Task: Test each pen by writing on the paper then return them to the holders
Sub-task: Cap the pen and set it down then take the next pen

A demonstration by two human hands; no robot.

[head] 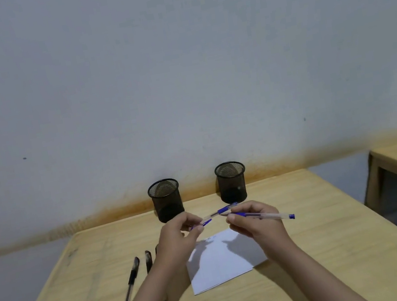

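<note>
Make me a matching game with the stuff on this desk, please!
Things:
1. black pens
2. paper
3. right hand
4. mesh holders

Where or how:
A. standing empty by the wall
B. lying left of the paper
C. holding a blue pen
D. flat under both hands

Pairs: 1-B, 2-D, 3-C, 4-A

Held above white paper (224, 259): blue pen (219, 213) pinched in left hand (180, 235), second blue pen (264, 215) gripped in right hand (255, 222). Beyond hands, two black mesh holders (166, 199) (231, 182). Left of left hand, black pens (132, 278) on wooden table (328, 246).
</note>
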